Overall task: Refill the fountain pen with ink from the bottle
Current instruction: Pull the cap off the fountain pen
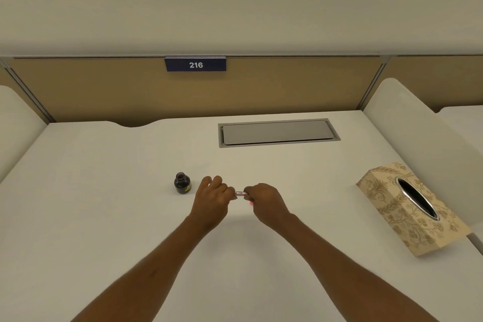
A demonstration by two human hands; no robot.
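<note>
A small dark glass ink bottle stands uncapped on the white desk, just left of my hands. Both hands meet over the desk's middle and hold a pinkish fountain pen level between them. My left hand pinches its left end with thumb and forefinger, the other fingers spread. Closed around the right end is my right hand, which hides most of that part. Only a short metallic stretch of the pen shows between the hands. A bit of pink peeks out under the right hand.
A patterned beige tissue box lies at the right. A grey cable hatch is set into the desk at the back. Tan partition with a "216" sign rises behind; white side panels flank the desk.
</note>
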